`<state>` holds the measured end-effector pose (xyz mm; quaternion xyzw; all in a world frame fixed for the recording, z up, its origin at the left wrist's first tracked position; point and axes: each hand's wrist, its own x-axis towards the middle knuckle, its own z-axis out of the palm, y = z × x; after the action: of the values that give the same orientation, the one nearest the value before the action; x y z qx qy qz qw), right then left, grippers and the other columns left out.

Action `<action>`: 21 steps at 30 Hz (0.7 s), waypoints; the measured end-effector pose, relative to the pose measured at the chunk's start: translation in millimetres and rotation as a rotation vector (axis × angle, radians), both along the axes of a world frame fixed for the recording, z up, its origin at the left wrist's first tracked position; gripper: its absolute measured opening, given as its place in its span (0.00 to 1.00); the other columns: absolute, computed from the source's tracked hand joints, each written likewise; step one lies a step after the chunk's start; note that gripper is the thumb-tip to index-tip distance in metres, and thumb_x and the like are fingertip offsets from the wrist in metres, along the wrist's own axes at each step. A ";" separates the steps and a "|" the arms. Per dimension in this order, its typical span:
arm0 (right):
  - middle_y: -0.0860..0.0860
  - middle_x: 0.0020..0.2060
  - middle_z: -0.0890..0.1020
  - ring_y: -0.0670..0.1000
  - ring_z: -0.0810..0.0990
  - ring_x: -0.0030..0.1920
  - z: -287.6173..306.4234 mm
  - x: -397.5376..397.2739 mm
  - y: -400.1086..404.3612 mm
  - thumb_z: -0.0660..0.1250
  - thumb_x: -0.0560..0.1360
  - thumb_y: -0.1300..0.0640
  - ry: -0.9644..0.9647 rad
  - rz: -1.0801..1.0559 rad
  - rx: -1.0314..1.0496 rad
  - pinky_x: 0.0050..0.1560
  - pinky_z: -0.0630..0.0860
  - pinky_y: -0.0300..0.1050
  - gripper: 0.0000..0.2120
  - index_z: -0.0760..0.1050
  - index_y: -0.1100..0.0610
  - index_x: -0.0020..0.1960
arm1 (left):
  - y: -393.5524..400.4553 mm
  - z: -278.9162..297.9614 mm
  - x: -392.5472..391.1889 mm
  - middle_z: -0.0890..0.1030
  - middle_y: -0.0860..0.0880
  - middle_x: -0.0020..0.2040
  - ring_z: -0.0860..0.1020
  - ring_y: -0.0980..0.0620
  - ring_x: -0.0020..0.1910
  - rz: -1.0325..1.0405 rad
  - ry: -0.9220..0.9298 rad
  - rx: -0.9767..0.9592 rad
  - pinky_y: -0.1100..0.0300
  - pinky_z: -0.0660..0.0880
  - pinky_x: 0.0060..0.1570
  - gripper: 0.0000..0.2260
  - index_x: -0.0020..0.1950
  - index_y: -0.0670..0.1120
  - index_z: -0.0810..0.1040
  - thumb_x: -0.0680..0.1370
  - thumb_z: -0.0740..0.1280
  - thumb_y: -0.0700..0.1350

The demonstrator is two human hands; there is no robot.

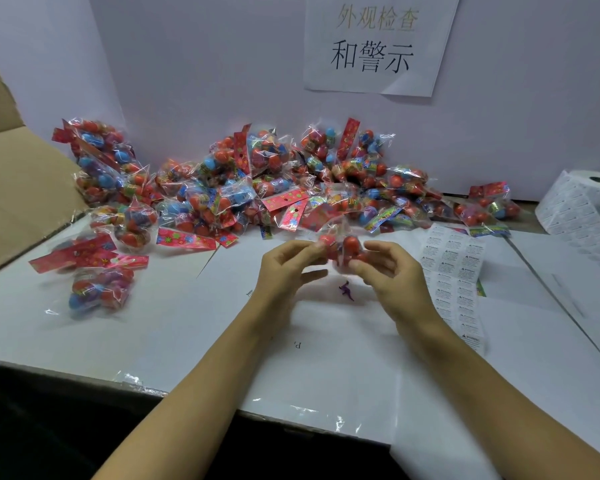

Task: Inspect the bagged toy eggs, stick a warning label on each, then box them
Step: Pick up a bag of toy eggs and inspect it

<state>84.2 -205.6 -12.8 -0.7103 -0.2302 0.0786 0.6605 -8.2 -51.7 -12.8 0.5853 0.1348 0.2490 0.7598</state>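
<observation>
Meanwhile both hands' fingers grip egg bag (340, 249); bag pile (257, 181) behind, label strip (454, 271) right.

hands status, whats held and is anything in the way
Left hand and right hand both grip one bag of eggs above the table. Label sheet close by at right. Small purple toy lies loose under the bag.

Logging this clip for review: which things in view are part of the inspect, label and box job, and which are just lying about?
Part of the job:
bag of toy eggs, held between left hand and right hand
heap of bagged eggs
warning label sheet
label roll
cardboard box

Lying about:
small purple figure
printed wall sign
</observation>
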 end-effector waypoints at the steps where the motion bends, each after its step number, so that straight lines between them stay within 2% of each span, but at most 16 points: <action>1: 0.53 0.51 0.86 0.49 0.85 0.55 1.1 0.8 0.2 0.75 0.75 0.59 0.046 -0.003 0.040 0.55 0.81 0.47 0.13 0.79 0.53 0.58 | 1.3 -1.7 0.6 0.86 0.46 0.47 0.84 0.45 0.52 0.061 0.020 0.055 0.53 0.83 0.53 0.05 0.51 0.42 0.84 0.79 0.73 0.43; 3: 0.54 0.48 0.87 0.53 0.86 0.52 4.3 1.1 0.6 0.71 0.78 0.60 0.146 0.020 0.117 0.48 0.82 0.43 0.09 0.79 0.56 0.58 | 3.0 -5.0 2.3 0.84 0.47 0.54 0.82 0.47 0.56 0.123 0.082 0.147 0.51 0.81 0.57 0.12 0.58 0.45 0.82 0.76 0.76 0.43; 5: 0.56 0.47 0.88 0.55 0.87 0.51 6.7 0.2 1.3 0.67 0.80 0.61 0.254 0.066 0.180 0.47 0.83 0.44 0.08 0.79 0.58 0.58 | 2.1 -4.4 1.8 0.83 0.45 0.59 0.82 0.47 0.59 0.082 0.109 0.112 0.51 0.81 0.57 0.17 0.62 0.44 0.80 0.75 0.77 0.44; 8: 0.57 0.47 0.87 0.55 0.87 0.49 7.5 -1.2 2.9 0.64 0.81 0.62 0.343 0.127 0.210 0.52 0.82 0.49 0.08 0.79 0.59 0.58 | 0.2 -2.5 0.8 0.85 0.40 0.56 0.85 0.43 0.55 -0.019 0.060 0.075 0.50 0.83 0.53 0.14 0.60 0.41 0.82 0.76 0.76 0.42; 11: 0.57 0.48 0.87 0.54 0.87 0.48 7.0 -1.0 3.8 0.62 0.82 0.62 0.372 0.145 0.218 0.51 0.82 0.49 0.08 0.79 0.60 0.58 | 0.3 -1.0 -0.4 0.86 0.39 0.54 0.85 0.42 0.53 -0.031 0.021 0.066 0.52 0.83 0.50 0.12 0.58 0.39 0.84 0.77 0.75 0.41; 21: 0.58 0.49 0.87 0.55 0.87 0.51 6.9 -0.9 4.4 0.62 0.83 0.61 0.372 0.151 0.228 0.51 0.82 0.48 0.09 0.78 0.61 0.60 | -1.4 2.6 -1.9 0.86 0.38 0.53 0.86 0.41 0.52 -0.028 0.017 0.036 0.53 0.83 0.51 0.11 0.58 0.38 0.84 0.77 0.75 0.41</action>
<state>83.3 -201.3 -5.9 -0.5851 -0.1642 0.2308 0.7599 -10.1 -53.0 -10.2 0.6028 0.1286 0.2360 0.7513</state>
